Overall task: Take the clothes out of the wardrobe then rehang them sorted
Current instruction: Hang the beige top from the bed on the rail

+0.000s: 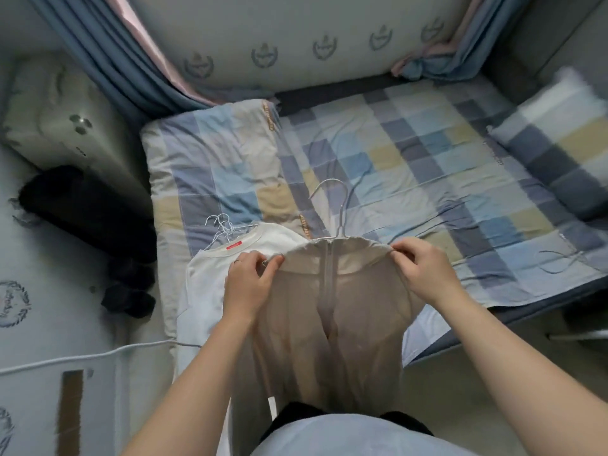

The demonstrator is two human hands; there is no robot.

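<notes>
A beige garment (332,311) with a centre zip hangs in front of me over the bed's near edge, on a silver wire hanger (339,209) whose hook points away from me. My left hand (250,284) pinches the garment's top left edge. My right hand (424,274) pinches its top right edge. A white top (214,274) with a red neck label lies on the bed to the left, partly under the beige garment. Several wire hangers (223,230) stick out above the white top's collar.
The bed carries a checked blue, grey and yellow sheet (411,166), a folded quilt (214,159) at its left and a checked pillow (559,149) at the right. A loose hanger (559,261) lies near the bed's right edge. Dark clothes (88,209) sit left of the bed.
</notes>
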